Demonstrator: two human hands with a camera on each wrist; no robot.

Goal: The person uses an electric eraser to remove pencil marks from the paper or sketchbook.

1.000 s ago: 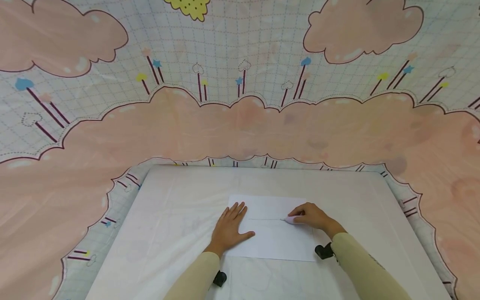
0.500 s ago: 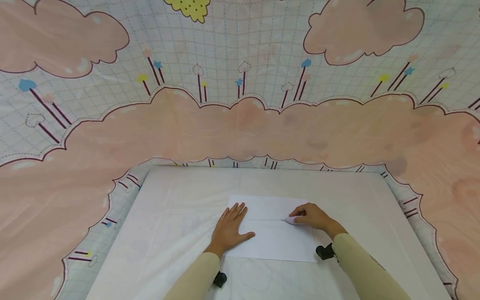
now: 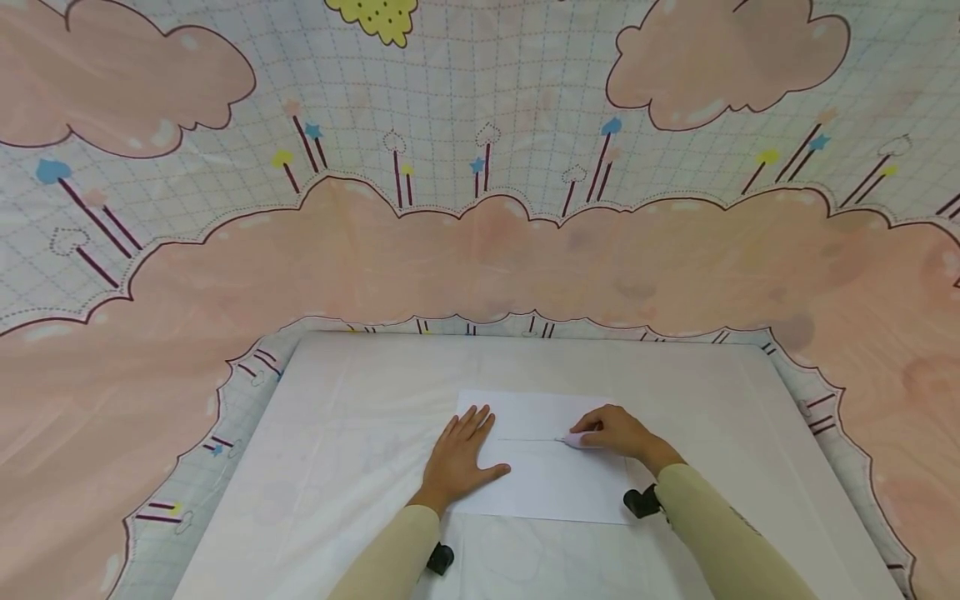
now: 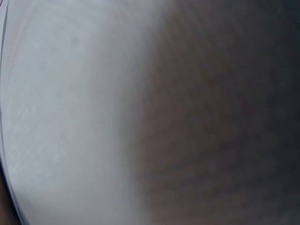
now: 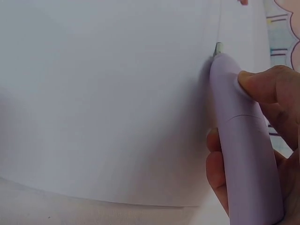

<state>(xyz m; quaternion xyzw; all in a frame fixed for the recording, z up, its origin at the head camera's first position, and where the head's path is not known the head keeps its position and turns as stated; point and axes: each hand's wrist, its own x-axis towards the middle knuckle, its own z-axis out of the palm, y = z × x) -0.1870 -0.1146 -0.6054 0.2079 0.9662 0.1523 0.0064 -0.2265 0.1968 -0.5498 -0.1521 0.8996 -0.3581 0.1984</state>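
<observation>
A white sheet of paper [image 3: 536, 483] lies on the white-covered table, with a thin straight line across its middle. My left hand [image 3: 457, 465] rests flat on its left part, fingers spread. On the right my right hand [image 3: 621, 432] grips a lilac utility knife [image 5: 248, 154], the thumb on its slider. The short metal blade points left along the thin line in the head view and appears to touch the paper. The left wrist view is too blurred and dark to show the fingers.
A wide white-covered table [image 3: 360, 400] surrounds the sheet. Behind and beside it hangs a patterned cloth [image 3: 480, 258] with pink clouds. Black wrist devices [image 3: 642, 502] sit at both sleeves.
My right hand and the utility knife have shifted slightly left along the line since half a second ago. The left hand and the paper stay in place.
</observation>
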